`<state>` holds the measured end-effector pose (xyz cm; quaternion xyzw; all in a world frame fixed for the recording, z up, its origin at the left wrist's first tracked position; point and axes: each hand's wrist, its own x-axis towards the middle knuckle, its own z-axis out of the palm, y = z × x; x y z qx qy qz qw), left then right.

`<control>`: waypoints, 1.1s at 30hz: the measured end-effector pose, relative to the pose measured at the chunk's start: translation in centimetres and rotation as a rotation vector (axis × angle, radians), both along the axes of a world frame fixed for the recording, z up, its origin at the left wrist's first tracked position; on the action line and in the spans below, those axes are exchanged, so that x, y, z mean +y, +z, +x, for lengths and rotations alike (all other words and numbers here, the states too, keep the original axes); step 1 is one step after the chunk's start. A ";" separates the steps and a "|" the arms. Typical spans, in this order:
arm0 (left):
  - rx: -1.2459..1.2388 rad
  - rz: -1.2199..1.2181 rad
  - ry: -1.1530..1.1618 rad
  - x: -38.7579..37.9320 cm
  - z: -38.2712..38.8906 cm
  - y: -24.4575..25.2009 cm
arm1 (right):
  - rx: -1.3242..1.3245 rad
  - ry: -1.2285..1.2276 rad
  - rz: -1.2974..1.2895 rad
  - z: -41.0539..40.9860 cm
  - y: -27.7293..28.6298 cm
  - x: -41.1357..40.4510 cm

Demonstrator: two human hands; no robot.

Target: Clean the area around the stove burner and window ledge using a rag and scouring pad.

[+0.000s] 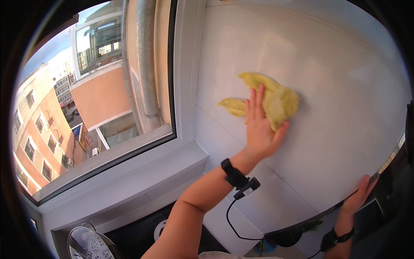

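My left hand lies with its fingers spread over a crumpled yellow cloth, pressing it on the pale wall tiles. One corner of the cloth sticks out left of the fingers, and the larger part bulges to the right, above the thumb. At the lower right, my right hand is raised against the edge of a dark glossy panel; its fingertips touch that edge, and whether they grip it is unclear. Both wrists wear black straps with cables, and a small black device sits on the left one.
A large window with a white frame fills the left side, above a white sill. At the bottom left, a metal strainer with round holes stands near a dark surface. A green plant shows below the wall.
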<state>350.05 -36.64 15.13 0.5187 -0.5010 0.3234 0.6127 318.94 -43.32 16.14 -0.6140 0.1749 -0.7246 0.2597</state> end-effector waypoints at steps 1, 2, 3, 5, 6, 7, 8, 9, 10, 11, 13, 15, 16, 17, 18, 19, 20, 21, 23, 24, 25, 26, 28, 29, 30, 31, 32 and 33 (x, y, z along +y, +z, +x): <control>-0.196 0.088 -0.154 1.5 -5.5 0.2 | 0.017 0.010 0.009 -0.2 0.0 0.5; -0.379 0.132 -0.381 2.1 -9.7 -0.1 | -0.053 -0.024 0.083 0.0 0.0 1.0; -0.557 -0.047 -0.334 0.4 -12.5 -1.5 | -0.123 -0.046 0.163 0.6 -0.1 1.5; -0.630 -0.098 -0.369 -0.1 -10.0 0.5 | -0.078 -0.088 0.146 1.1 -1.3 1.6; -0.605 -0.182 -0.357 -1.2 -9.3 1.8 | 0.016 -0.273 0.063 -1.4 -2.4 0.0; -0.590 -0.250 -0.320 -1.7 -7.9 3.5 | 0.101 -0.431 -0.015 -2.3 -3.1 -1.0; -0.504 -0.280 -0.248 -2.2 -5.3 5.5 | 0.077 -0.411 0.002 -1.2 -3.1 -0.8; -0.412 -0.309 -0.186 -2.4 -2.2 7.6 | 0.054 -0.391 0.015 0.1 -2.9 -0.4; -0.279 -0.351 -0.012 -2.1 1.8 10.0 | 0.069 -0.423 0.003 -0.1 -3.2 -0.7; -0.131 -0.369 0.078 -2.2 6.9 11.8 | 0.078 -0.445 -0.007 -0.3 -3.6 -0.9; 0.198 -0.232 0.218 -2.6 15.3 8.8 | 0.097 -0.484 -0.015 -0.5 -3.8 -1.8; 0.388 -0.129 0.219 -2.7 19.4 1.1 | -0.021 -0.306 0.057 -0.7 -3.5 -2.6; 0.471 -0.156 0.275 -3.2 20.8 -4.3 | -0.014 -0.304 0.065 -0.9 -3.6 -3.2; 0.610 -0.077 0.249 -2.9 20.6 -9.3 | 0.037 -0.289 -0.010 -1.7 -3.5 -3.7; 0.688 0.005 0.193 -2.7 19.5 -13.8 | 0.068 -0.290 -0.048 -1.8 -3.2 -3.2; 0.847 -0.108 0.159 -3.0 18.6 -17.9 | 0.093 -0.275 -0.079 -1.5 -3.0 -2.7; 0.988 -0.050 0.070 -2.5 18.2 -21.1 | -0.043 -0.229 0.045 0.8 -2.5 -1.4; 1.132 0.003 -0.023 -1.7 18.0 -23.1 | -0.176 -0.186 0.165 2.0 -2.3 -0.4; 1.099 -0.221 -0.064 -1.4 19.7 -22.0 | -0.060 -0.162 0.058 -0.5 -3.6 -2.2; 1.067 -0.421 -0.113 -1.3 20.2 -21.4 | 0.064 -0.158 -0.038 -1.5 -4.4 -3.0; 0.995 -0.375 -0.219 -1.9 18.7 -19.4 | 0.077 -0.180 -0.044 -1.7 -4.4 -2.8; 0.923 -0.332 -0.334 -2.0 16.2 -16.4 | 0.043 -0.198 0.009 -1.6 -4.3 -2.2; 0.596 -0.155 -0.301 -2.5 9.2 -12.0 | -0.062 -0.090 0.111 -0.6 -3.6 -0.9; 0.279 -0.100 -0.082 -0.9 2.5 -8.4 | -0.059 -0.102 0.106 -0.1 -3.3 -0.5; 0.121 0.012 -0.102 0.1 -3.3 -7.5 | -0.103 -0.088 0.132 0.4 -3.0 0.3; 0.010 0.053 -0.173 0.4 -8.1 -7.8 | -0.146 -0.080 0.157 0.7 -2.6 1.0; -0.118 0.101 -0.267 1.3 -12.1 -8.4 | -0.106 -0.057 0.138 1.0 -2.4 1.6; -0.313 0.038 -0.284 0.9 -15.0 -9.2 | -0.101 -0.082 0.122 1.3 -1.7 2.3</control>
